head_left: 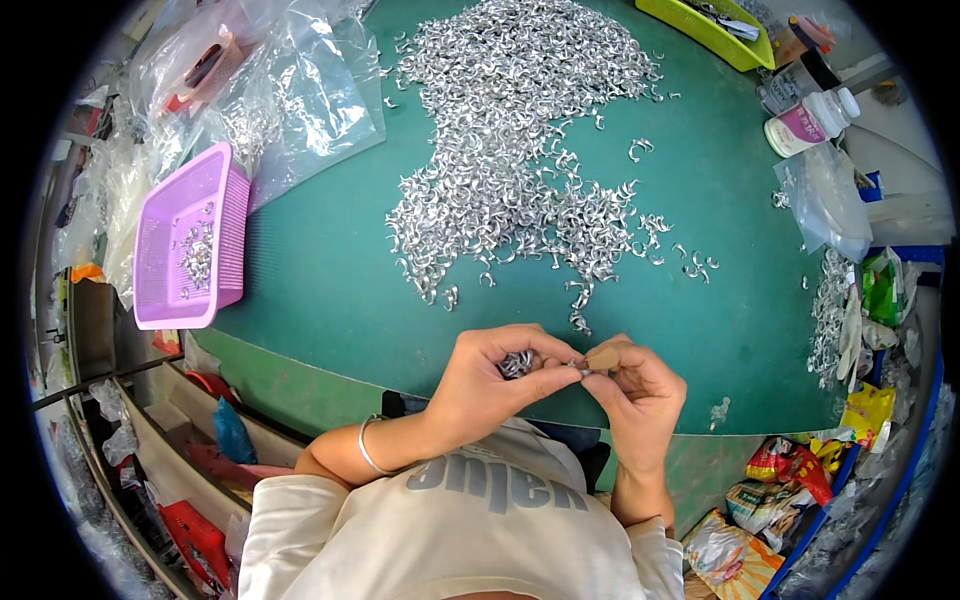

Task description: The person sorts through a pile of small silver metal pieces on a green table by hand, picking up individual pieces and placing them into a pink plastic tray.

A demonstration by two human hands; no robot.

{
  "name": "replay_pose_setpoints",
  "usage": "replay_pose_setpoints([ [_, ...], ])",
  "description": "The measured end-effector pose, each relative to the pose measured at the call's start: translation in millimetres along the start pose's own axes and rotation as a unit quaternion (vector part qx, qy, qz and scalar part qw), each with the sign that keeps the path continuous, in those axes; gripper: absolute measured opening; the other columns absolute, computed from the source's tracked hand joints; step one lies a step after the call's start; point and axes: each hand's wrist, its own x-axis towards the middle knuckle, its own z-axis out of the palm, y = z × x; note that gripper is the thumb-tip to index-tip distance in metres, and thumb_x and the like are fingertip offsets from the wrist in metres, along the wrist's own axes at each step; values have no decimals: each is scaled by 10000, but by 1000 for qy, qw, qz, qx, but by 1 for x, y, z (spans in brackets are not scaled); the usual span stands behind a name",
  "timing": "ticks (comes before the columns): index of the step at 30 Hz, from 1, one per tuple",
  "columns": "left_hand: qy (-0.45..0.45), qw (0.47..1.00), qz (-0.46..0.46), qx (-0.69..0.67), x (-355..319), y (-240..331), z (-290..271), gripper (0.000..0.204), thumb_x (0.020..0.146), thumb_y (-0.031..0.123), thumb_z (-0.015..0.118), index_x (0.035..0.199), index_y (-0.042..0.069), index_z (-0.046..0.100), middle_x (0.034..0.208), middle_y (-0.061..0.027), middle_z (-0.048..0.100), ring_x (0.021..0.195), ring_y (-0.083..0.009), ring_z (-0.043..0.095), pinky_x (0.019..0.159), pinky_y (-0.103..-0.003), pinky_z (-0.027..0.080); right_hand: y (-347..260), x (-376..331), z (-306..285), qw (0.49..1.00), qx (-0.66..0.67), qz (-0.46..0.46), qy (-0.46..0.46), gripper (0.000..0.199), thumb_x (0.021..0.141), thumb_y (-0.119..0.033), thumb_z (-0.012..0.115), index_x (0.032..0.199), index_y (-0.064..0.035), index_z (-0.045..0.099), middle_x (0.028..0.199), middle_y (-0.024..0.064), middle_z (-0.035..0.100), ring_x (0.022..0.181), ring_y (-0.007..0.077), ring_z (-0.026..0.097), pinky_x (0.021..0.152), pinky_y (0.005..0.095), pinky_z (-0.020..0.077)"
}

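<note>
Near the front edge of the green table, my left hand point(497, 372) is closed around several small curved silver metal pieces point(516, 364), which show in its palm. Its thumb and forefinger pinch at the tips, meeting my right hand point(636, 388). That hand is also closed in a pinch, with a small flat tan piece point(603, 359) at its fingertips; I cannot tell whether it is held or wrapped on a finger. Whatever small part sits between the touching fingertips is mostly hidden. Beyond both hands spreads a large heap of the same curved metal pieces point(500, 130).
A pink plastic basket point(240, 235) with some metal pieces stands at the left, beside a clear plastic bag point(320, 110). At the far right are a lime-green tray point(715, 42) and a white bottle point(810, 122). More metal pieces point(828, 315) lie along the right edge.
</note>
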Motion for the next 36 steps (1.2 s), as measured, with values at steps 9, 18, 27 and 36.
replay_pose_setpoints([
  [9, 12, 998, -50, -41, -6, 8, -1, 81, 763, 1, 636, 829, -46, 637, 772, -101, 634, 694, -111, 594, 596, -207, 452, -4, -2, 2, 996, 83, 13, -25, 145, 752, 143, 561, 885, 87, 572, 819, 97, 568, 739, 123, 510, 664, 242, 431],
  [18, 0, 989, -122, -85, -7, 13, -1, 107, 790, 50, 618, 855, -34, 630, 744, -89, 623, 540, -39, 468, 442, -164, 323, -6, -6, 6, 997, 70, 5, -18, 138, 752, 127, 568, 883, 83, 565, 852, 104, 572, 736, 129, 494, 666, 253, 419],
  [27, -16, 914, -205, -349, 2, -15, -15, 153, 857, 99, 478, 874, -36, 549, 895, -122, 587, 586, -61, 475, 477, -168, 369, 11, 10, -22, 945, -301, -70, 102, 206, 664, 61, 654, 855, 10, 597, 843, 83, 596, 712, 163, 502, 625, 257, 403],
  [36, 45, 930, -158, -330, 3, -17, -12, 154, 842, 60, 485, 934, -28, 571, 809, -88, 571, 640, -92, 511, 528, -200, 414, 34, 15, -22, 902, -410, -106, 87, 168, 674, -3, 681, 828, -24, 617, 776, 56, 578, 704, 170, 504, 613, 294, 376],
])
